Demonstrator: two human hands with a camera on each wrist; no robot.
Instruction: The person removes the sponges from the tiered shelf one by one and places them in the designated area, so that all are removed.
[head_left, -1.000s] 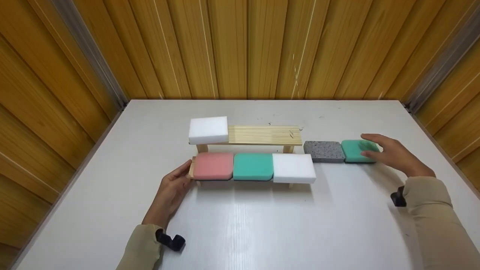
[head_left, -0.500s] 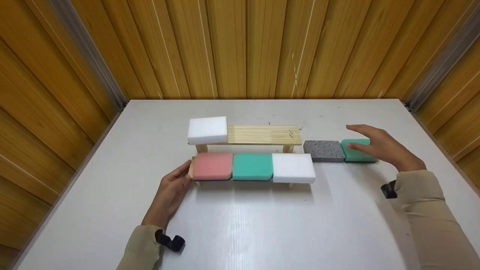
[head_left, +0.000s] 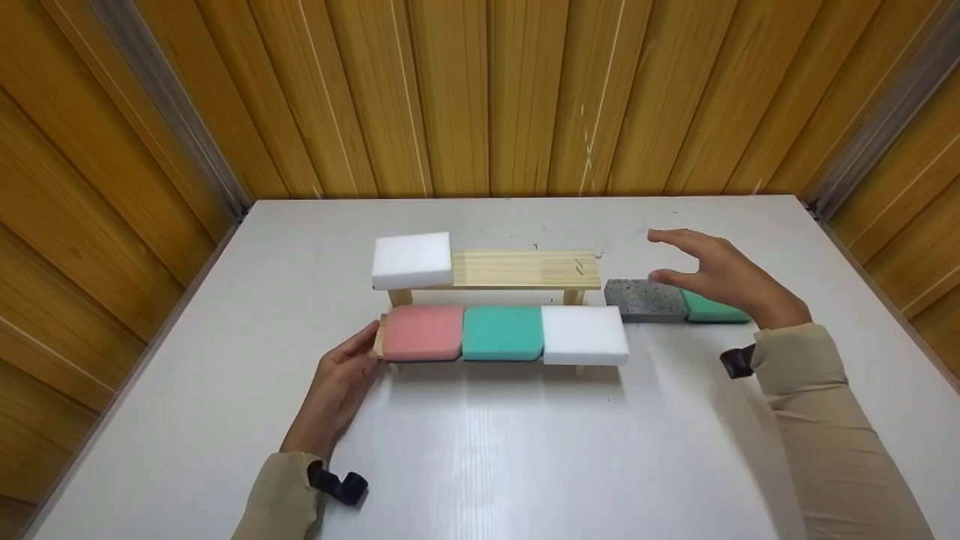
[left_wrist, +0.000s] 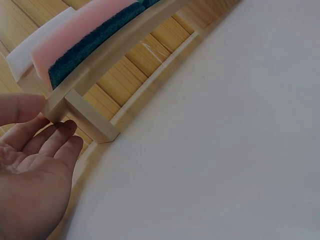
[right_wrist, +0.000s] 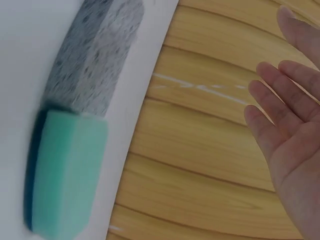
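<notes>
My left hand (head_left: 343, 386) pinches the left end of a low wooden rack's front board (head_left: 382, 336). In the left wrist view the thumb lies at the board end (left_wrist: 55, 107) and the fingers curl below it. On that board sit a pink sponge (head_left: 424, 332), a green sponge (head_left: 502, 332) and a white sponge (head_left: 585, 334) in a row. My right hand (head_left: 724, 274) hovers with fingers spread and holds nothing. Below it on the table, a grey speckled block (head_left: 637, 301) and a second green sponge (head_left: 716, 307) lie end to end, partly hidden by the hand.
Another white sponge (head_left: 412, 259) rests on the left of the rear board (head_left: 525, 268), whose remaining length is bare wood. The white table (head_left: 487, 450) ends at a wood-panelled wall (head_left: 450, 97) behind, with more panels at both sides.
My right hand has risen from the green sponge on the table and moved left, over the grey block. The left hand keeps its grip on the board.
</notes>
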